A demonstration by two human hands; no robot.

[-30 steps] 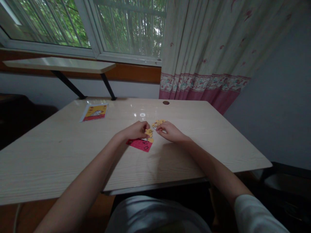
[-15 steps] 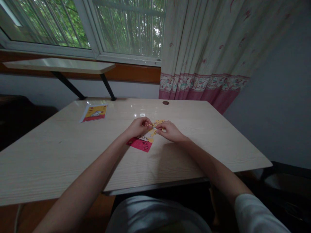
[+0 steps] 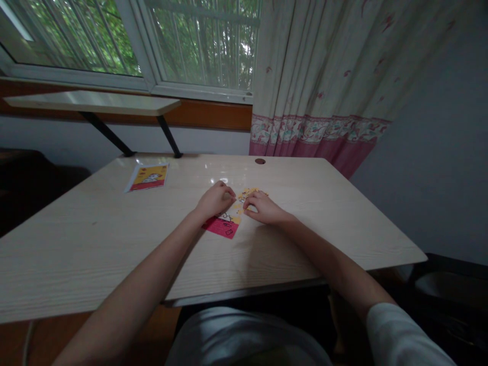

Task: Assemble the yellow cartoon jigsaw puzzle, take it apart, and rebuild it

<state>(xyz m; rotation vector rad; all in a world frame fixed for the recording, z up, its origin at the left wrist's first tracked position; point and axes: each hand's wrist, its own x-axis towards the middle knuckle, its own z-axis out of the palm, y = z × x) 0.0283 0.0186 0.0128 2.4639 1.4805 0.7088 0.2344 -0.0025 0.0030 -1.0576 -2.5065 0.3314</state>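
A pale wood-grain worktop carries an illustrated sheet at its far left. Near the middle, the left hand is loosely curled and the right hand has thumb and forefinger slightly parted; whether either grips a piece I cannot tell. The pink-and-yellow jigsaw section lies flat beneath and between them, yellow jigsaw pieces just beyond.

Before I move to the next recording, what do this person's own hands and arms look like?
The left hand, right hand and forearms are bare, no gloves, watch or bracelet visible. A loose, pale grey sleeve shows on the right arm; any left sleeve is out of view.
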